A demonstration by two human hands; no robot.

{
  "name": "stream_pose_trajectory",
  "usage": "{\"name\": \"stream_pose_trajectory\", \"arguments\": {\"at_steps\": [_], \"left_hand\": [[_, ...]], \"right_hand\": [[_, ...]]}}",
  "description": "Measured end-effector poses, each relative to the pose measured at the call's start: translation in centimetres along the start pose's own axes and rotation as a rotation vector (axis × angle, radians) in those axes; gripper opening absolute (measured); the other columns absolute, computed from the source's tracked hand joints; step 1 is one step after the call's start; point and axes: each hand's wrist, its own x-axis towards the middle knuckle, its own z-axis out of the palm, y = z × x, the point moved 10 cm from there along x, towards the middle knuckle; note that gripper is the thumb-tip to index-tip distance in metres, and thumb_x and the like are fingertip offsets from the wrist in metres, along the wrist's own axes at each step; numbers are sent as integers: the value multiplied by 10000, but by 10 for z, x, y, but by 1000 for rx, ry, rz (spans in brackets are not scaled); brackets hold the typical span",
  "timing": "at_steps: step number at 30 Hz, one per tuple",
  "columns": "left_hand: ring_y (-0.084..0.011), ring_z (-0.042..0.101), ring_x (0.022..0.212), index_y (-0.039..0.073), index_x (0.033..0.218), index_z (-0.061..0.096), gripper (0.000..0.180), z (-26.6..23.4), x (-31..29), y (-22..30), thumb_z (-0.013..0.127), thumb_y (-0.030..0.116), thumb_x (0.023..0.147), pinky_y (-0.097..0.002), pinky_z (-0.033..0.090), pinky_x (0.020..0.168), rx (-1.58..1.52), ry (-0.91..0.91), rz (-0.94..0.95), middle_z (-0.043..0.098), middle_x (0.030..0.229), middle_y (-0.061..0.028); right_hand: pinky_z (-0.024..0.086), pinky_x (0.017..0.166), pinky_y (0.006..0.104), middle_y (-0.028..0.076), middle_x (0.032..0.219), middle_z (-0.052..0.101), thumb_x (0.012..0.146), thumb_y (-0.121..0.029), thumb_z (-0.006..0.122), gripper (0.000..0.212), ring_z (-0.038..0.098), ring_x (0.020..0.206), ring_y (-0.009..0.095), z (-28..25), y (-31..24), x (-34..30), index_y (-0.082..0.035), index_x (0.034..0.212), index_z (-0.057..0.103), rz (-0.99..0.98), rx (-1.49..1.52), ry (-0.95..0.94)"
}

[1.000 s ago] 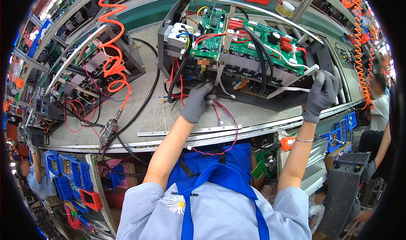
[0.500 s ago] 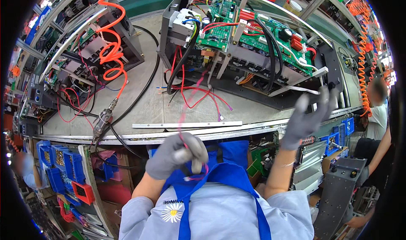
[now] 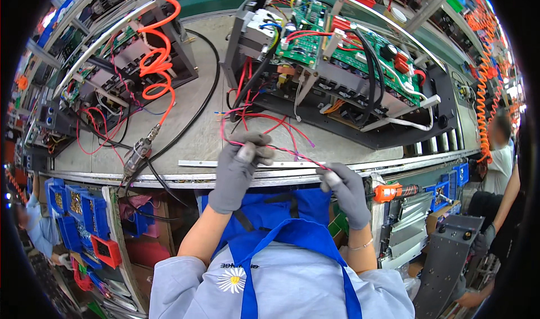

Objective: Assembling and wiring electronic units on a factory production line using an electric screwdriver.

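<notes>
Wire (image 3: 295,152), thin, twisted, red and dark, is stretching between two gloved hands, over the front part of a grey bench (image 3: 185,111). The left hand (image 3: 235,173) is gripping it between thumb and fingers. The right hand (image 3: 345,192) is pinching it farther along. Past the left hand, the wire is curving up toward a big dark metal case (image 3: 394,139) with green boards (image 3: 298,52).

The bench's front edge (image 3: 289,178) is running below the left fingers and behind the right hand. A flat metal strip (image 3: 197,163) is lying just inside that edge. Flat grey bench top is showing between the big case and a second machine (image 3: 121,68), and a black cable (image 3: 216,71) is crossing it. A metal tool (image 3: 136,157) on an orange curly hose (image 3: 154,68) is lying by the edge, well left of the hands. An orange tool (image 3: 388,193) is sitting just right of the right hand.

Dark letters (image 3: 239,266) are showing upside down above a white flower on the shirt (image 3: 304,285).
</notes>
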Motion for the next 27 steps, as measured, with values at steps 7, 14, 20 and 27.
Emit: {"name": "stream_pose_trajectory", "arguments": {"at_steps": [7,14,20,27], "left_hand": [[-137,634,851,15,1166,657,317,53,-21,-64,647,248,951,-267,511,769,519,-328,-135,640,994,-52],[-136,624,800,8,1126,682,300,34,-6,-29,641,255,959,-270,503,722,757,-178,105,641,883,-61],[-197,643,771,44,1121,690,214,20,28,13,642,45,913,-312,505,682,981,168,545,672,891,-109],[-76,655,704,69,1221,656,276,-7,91,-41,631,212,986,-223,504,581,292,345,176,693,898,-36]], "right_hand": [[455,600,300,50,646,589,952,-263,605,274,573,625,133,22,-1,5,-17,1026,701,-75,-326,-64],[503,798,323,103,919,661,947,-286,598,345,644,882,186,4,-23,25,-12,1146,668,-240,-283,88],[485,918,323,131,1165,638,967,-296,571,523,629,1045,197,9,-26,87,-14,1397,478,-254,7,161],[537,774,258,110,1199,622,1025,-314,492,498,655,972,159,10,29,141,-33,1434,448,-23,397,136]]}}
